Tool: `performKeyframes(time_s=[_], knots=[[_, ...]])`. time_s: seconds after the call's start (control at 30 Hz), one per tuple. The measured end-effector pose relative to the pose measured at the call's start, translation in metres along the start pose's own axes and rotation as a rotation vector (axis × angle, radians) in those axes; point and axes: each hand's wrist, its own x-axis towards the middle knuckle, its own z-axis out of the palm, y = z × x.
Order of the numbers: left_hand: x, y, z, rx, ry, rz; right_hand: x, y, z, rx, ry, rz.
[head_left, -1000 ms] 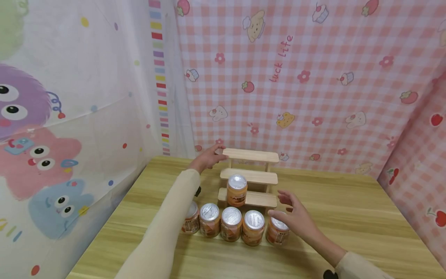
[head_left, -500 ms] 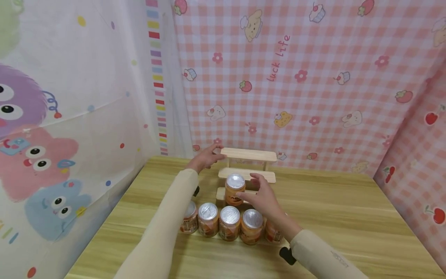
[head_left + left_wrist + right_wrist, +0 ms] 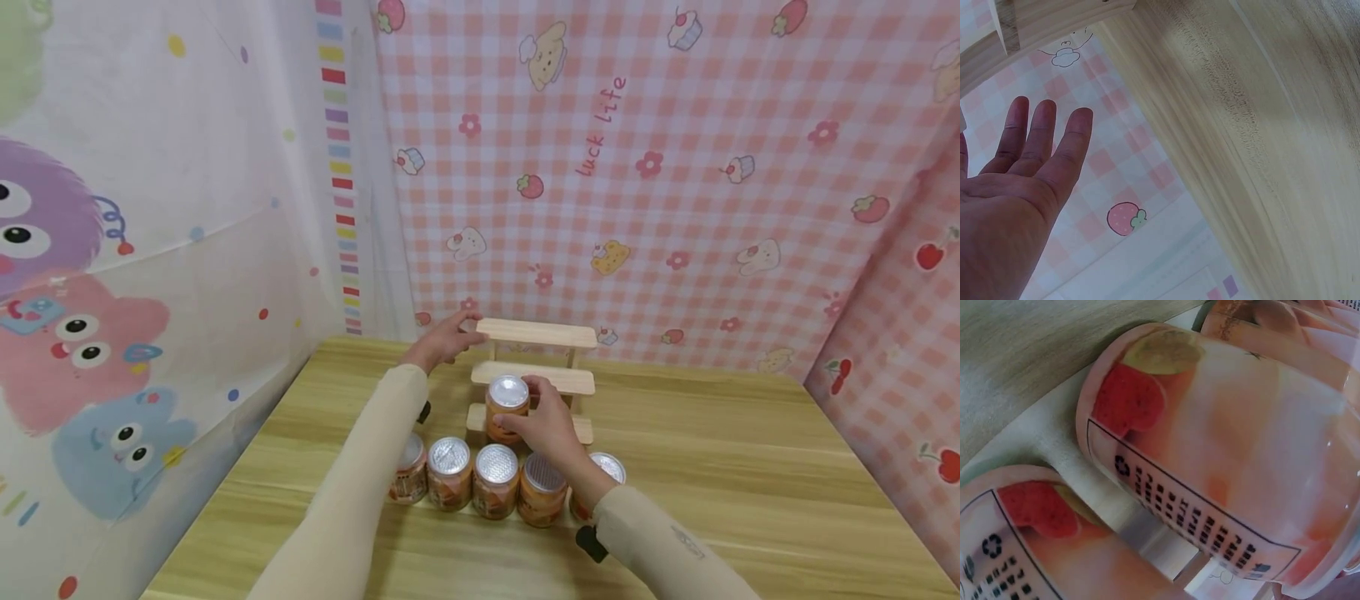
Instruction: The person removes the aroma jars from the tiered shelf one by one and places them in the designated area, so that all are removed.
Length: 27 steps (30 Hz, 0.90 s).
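A three-tier wooden display stand [image 3: 540,377] stands at the back of the table. My left hand [image 3: 447,341] holds the left end of its top shelf between thumb and forefinger; the other three fingers [image 3: 1044,134] stretch out free in the left wrist view. An orange-labelled can [image 3: 507,393] with a silver lid stands upright at the left part of the lowest shelf. My right hand [image 3: 551,427] grips it from the right, thumb at the front and fingers behind. Below my right forearm, a can [image 3: 607,467] is partly hidden.
In front of the stand, several similar cans [image 3: 450,471] form a row, the leftmost partly behind my left sleeve. Two labelled cans [image 3: 1210,444] fill much of the right wrist view. A pink checked cloth [image 3: 645,208] hangs behind the wooden table [image 3: 712,467].
My right hand has moved left from above the rightmost can of the row and closed round the can on the lowest shelf. My left hand has stayed on the top shelf.
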Motion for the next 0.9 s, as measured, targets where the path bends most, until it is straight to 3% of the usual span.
performKeyframes(time_s=[0.53,0.73,0.9], knots=[[0.001,0.002,0.0,0.005,-0.012,0.004,-0.006,-0.014,-0.016,0.084,0.025,-0.003],[0.008,-0.003,-0.001,-0.005,-0.018,-0.016,-0.007,-0.027,-0.043,0.089,0.033,-0.017],[0.0,0.002,0.0,-0.007,-0.019,-0.014,-0.007,-0.028,-0.077,0.082,0.028,-0.053]])
